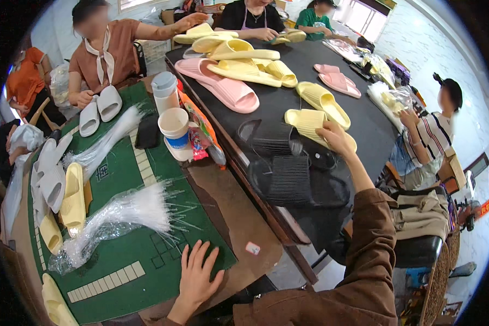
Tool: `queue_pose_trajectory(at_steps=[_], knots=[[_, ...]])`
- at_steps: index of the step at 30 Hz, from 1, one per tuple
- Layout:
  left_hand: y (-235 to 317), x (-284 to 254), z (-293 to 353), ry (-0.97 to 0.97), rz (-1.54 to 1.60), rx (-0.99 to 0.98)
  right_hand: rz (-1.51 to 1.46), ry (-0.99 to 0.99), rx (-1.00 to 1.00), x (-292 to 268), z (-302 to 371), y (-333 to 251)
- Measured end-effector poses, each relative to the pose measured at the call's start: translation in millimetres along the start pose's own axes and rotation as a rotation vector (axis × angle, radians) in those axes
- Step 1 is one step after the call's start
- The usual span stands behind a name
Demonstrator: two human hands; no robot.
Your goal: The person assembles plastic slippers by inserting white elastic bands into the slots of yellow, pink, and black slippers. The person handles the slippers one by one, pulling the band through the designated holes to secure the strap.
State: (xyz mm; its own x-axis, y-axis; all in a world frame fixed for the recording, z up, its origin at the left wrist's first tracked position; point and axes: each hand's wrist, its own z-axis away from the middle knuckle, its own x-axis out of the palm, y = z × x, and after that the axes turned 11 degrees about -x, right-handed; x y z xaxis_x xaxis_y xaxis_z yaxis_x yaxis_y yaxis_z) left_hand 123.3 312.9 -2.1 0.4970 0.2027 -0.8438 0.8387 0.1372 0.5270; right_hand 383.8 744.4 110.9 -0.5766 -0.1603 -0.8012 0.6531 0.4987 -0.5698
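Note:
My left hand [198, 277] rests on the near edge of a green mat [114, 187], its fingers spread and holding nothing. My right arm reaches out over the black table, and my right hand [336, 137] is closed on a yellow slide slipper [305, 123]. A matching yellow slipper [331, 106] lies just beyond it. Left of my right hand are black slippers [288, 182] with ribbed straps. On the mat, not far from my left hand, lies a bundle of thin clear plastic strands [138, 212] partly in a clear bag.
Yellow slippers [244, 51] are heaped over pink ones [223, 89] farther back; another pink pair [338, 80] lies right of them. A paper cup [174, 124], a dark phone [146, 133] and grey slippers [110, 104] sit on the mat. Several people sit around the tables.

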Motion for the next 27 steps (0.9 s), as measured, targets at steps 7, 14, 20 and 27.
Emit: queue_pose_trajectory(at_steps=[7,14,20,27], knots=[[66.2,0.0,-22.7,-0.119,1.069,-0.271,-0.171,0.027,0.065,27.2,118.7,-80.9],[51.4,-11.4,-15.4,0.311,1.097,-0.314,-0.284,-0.137,-0.123,76.9,200.9,-131.0],[-6.4,-82.6,73.9,0.497,0.857,-0.381,-0.563,-0.324,-0.3,126.7,257.0,-226.4],[-108.4,-115.6,163.0,0.575,0.405,-0.647,-0.505,-0.199,-0.194,197.5,239.5,-243.9]])
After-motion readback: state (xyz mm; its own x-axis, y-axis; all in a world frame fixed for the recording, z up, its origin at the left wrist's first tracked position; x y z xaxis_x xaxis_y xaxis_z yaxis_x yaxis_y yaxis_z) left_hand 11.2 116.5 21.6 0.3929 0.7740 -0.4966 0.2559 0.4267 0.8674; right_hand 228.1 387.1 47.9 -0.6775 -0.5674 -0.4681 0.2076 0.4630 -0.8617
